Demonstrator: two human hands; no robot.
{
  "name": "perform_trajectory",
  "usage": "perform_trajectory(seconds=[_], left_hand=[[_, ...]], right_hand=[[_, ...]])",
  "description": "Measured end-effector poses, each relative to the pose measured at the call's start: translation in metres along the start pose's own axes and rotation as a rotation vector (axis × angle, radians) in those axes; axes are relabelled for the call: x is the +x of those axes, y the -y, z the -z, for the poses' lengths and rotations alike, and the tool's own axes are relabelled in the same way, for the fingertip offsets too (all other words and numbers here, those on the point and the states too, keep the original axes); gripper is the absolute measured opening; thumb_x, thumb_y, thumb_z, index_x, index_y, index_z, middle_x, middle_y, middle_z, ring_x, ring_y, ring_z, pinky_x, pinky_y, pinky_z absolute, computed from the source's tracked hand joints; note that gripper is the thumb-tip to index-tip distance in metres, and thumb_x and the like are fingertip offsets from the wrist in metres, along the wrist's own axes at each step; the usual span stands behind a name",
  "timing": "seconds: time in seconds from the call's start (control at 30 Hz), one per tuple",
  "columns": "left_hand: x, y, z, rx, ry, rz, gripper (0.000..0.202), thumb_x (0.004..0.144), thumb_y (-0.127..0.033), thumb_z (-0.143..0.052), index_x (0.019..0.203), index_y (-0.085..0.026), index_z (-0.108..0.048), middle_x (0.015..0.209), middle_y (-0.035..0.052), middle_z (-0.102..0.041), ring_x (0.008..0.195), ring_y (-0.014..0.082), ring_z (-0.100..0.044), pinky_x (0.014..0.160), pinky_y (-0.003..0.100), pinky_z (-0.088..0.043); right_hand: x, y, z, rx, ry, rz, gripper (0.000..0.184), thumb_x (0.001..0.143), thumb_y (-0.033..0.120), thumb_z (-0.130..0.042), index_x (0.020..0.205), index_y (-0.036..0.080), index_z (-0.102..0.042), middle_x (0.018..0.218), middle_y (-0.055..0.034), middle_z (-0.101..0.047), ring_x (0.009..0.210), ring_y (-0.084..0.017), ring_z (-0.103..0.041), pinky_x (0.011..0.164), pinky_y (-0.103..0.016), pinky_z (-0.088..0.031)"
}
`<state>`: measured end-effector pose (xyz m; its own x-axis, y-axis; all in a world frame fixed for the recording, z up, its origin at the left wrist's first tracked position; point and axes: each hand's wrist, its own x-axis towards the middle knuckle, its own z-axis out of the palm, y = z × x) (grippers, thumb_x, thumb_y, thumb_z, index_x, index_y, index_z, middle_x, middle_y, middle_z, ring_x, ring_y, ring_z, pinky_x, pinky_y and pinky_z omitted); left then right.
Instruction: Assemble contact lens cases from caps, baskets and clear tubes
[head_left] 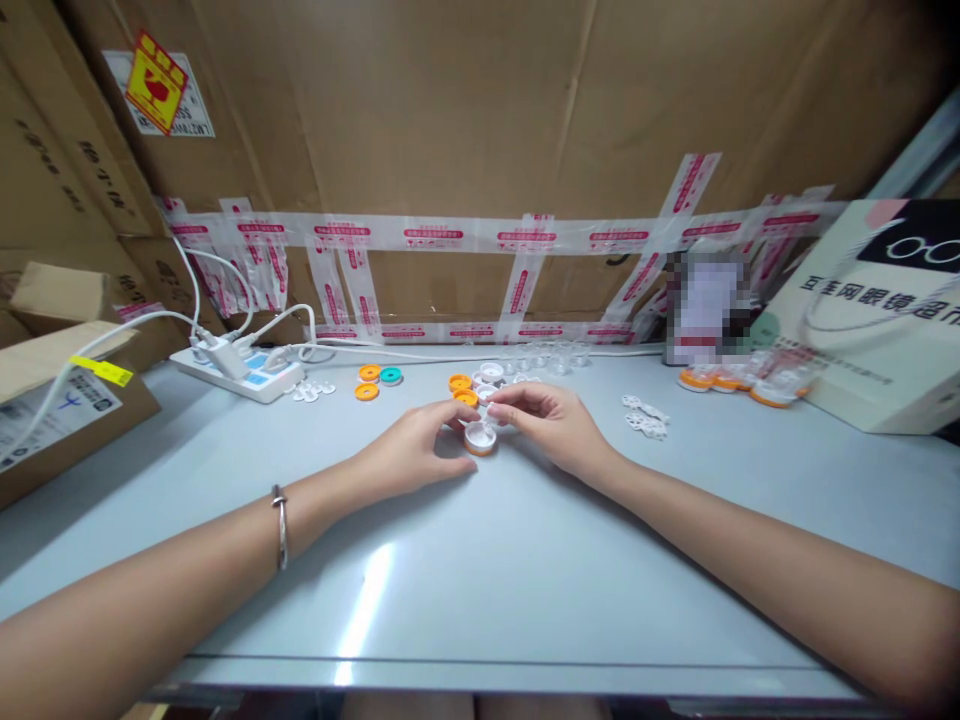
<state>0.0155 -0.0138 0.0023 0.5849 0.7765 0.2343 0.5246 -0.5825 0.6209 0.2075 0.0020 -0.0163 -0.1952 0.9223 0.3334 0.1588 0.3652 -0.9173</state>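
A small round white plastic case with an orange base stands upright on the table, its open top facing me. My left hand curves around its left side, thumb at the near edge and fingers at the far edge. Above the rim, my right hand pinches a small white piece, whose shape is partly hidden by the fingertips. Just behind the hands lie orange rings and white round parts.
At the left are two orange rings and a green ring, small white pieces and a power strip. White flat pieces, orange-based clear parts, a blurred-out upright object and a printed bag stand right. Cardboard walls the back.
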Motion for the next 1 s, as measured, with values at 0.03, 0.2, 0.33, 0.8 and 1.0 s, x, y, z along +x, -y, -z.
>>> perform_trajectory(seconds=[0.03, 0.2, 0.33, 0.8, 1.0], left_hand=[[0.000, 0.000, 0.000, -0.002, -0.007, -0.006, 0.034, 0.070, -0.017, -0.064, 0.103, -0.019, -0.057, 0.106, 0.0047, -0.064, 0.096, 0.0190, -0.058, 0.083, 0.031, -0.044], [-0.001, 0.000, -0.003, 0.022, -0.043, -0.066, 0.015, 0.076, -0.020, -0.059, 0.090, -0.017, -0.063, 0.093, 0.0046, -0.067, 0.086, 0.0173, -0.061, 0.079, 0.029, -0.046], [-0.001, 0.001, -0.004, 0.049, -0.050, -0.079, 0.014, 0.076, -0.022, -0.061, 0.089, -0.018, -0.063, 0.091, 0.0044, -0.068, 0.083, 0.0172, -0.061, 0.077, 0.029, -0.046], [0.000, 0.003, -0.005, -0.058, -0.068, 0.016, 0.030, 0.076, -0.005, -0.044, 0.098, -0.018, -0.061, 0.107, 0.0039, -0.065, 0.102, 0.0176, -0.058, 0.084, 0.029, -0.046], [0.003, 0.002, -0.008, -0.037, -0.075, -0.023, 0.014, 0.081, -0.020, -0.054, 0.084, -0.017, -0.068, 0.089, 0.0045, -0.070, 0.084, 0.0173, -0.062, 0.073, 0.027, -0.046]], right_hand=[[0.000, 0.000, 0.000, 0.002, -0.001, -0.003, 0.018, 0.067, 0.034, -0.068, 0.076, 0.018, -0.068, 0.081, -0.0030, -0.071, 0.076, -0.017, -0.064, 0.073, -0.031, -0.049], [-0.001, 0.002, -0.001, 0.019, -0.003, -0.005, 0.019, 0.067, 0.034, -0.068, 0.077, 0.018, -0.068, 0.083, -0.0035, -0.071, 0.079, -0.018, -0.064, 0.075, -0.032, -0.049], [-0.002, 0.003, 0.000, 0.021, -0.016, -0.009, 0.020, 0.066, 0.036, -0.069, 0.076, 0.019, -0.068, 0.083, -0.0037, -0.071, 0.079, -0.018, -0.064, 0.076, -0.033, -0.049], [-0.001, 0.009, 0.009, 0.109, -0.127, -0.109, 0.027, 0.062, 0.039, -0.072, 0.076, 0.017, -0.066, 0.072, -0.0011, -0.067, 0.059, -0.011, -0.056, 0.063, -0.028, -0.048], [-0.002, 0.004, 0.009, 0.093, -0.080, -0.094, 0.026, 0.063, 0.038, -0.072, 0.079, 0.018, -0.067, 0.075, -0.0015, -0.068, 0.061, -0.011, -0.058, 0.062, -0.027, -0.049]])
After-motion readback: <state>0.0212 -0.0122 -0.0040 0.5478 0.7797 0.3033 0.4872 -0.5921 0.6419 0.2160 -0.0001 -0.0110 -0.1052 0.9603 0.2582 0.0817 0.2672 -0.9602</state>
